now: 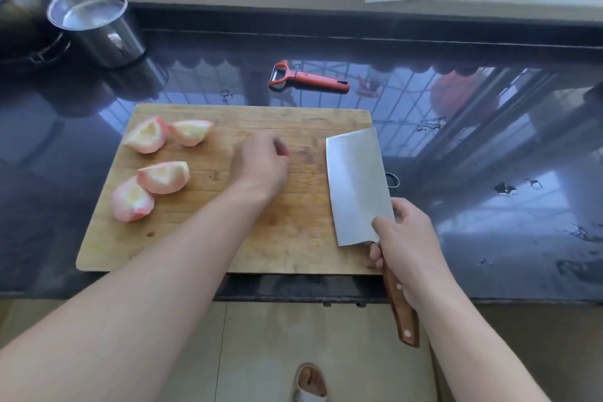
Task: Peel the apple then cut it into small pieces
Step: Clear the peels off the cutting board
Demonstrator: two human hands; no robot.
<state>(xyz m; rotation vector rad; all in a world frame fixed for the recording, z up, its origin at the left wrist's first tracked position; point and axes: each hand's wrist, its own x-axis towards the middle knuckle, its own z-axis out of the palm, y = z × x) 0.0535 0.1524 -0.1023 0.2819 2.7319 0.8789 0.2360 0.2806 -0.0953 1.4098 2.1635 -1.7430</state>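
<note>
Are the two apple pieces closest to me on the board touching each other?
Touching. The head view shows the nearer apple wedge pressed against the wedge behind it, with no cutting board showing between them.

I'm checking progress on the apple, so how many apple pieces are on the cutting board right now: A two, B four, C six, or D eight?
B: four peeled apple pieces lie on the left part of the cutting board, two farther back and two nearer.

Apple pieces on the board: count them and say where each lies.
4. Two at the board's far left. Two nearer, left. The left hand may hide more.
</note>
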